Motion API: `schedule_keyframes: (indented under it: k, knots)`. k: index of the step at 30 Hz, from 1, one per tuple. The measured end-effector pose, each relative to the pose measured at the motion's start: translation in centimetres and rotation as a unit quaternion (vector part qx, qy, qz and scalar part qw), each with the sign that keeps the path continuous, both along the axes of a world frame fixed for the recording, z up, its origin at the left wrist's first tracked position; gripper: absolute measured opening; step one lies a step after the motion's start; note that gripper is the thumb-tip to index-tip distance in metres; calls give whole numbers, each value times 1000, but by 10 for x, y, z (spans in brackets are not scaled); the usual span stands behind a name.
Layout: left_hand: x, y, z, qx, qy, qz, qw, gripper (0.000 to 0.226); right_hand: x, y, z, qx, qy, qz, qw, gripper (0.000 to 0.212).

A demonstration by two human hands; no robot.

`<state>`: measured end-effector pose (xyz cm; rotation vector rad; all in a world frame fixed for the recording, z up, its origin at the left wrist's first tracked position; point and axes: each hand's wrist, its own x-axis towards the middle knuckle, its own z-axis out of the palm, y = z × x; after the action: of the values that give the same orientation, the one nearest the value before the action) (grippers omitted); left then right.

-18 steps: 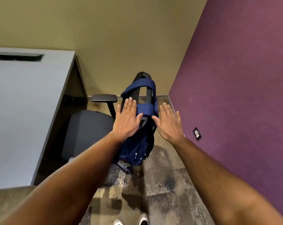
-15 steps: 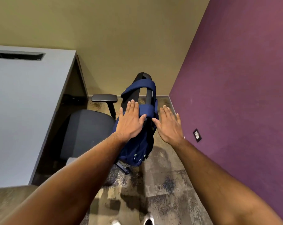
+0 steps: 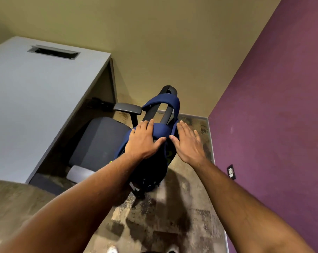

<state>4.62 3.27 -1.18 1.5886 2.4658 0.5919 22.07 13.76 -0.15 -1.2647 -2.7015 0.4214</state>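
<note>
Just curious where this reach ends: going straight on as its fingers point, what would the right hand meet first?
Probably the blue backpack hung on the chair back; the right hand is open right beside it. Depth is unclear, so it might slip past.

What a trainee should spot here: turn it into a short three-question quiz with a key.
1. True or false: the left hand lies open on the blue backpack.
2. The backpack hangs on: A a desk drawer, B the back of the office chair, C a wall hook.
3. What colour is the wall on the side of the right hand?
Key: 1 true; 2 B; 3 purple.
</note>
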Motion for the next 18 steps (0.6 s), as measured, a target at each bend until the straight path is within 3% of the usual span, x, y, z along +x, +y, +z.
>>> schedule_keyframes:
  k: [18]
  knots:
    - [20,11,4,7,20,69,997,83,10,102,6,5,36,169,985,70]
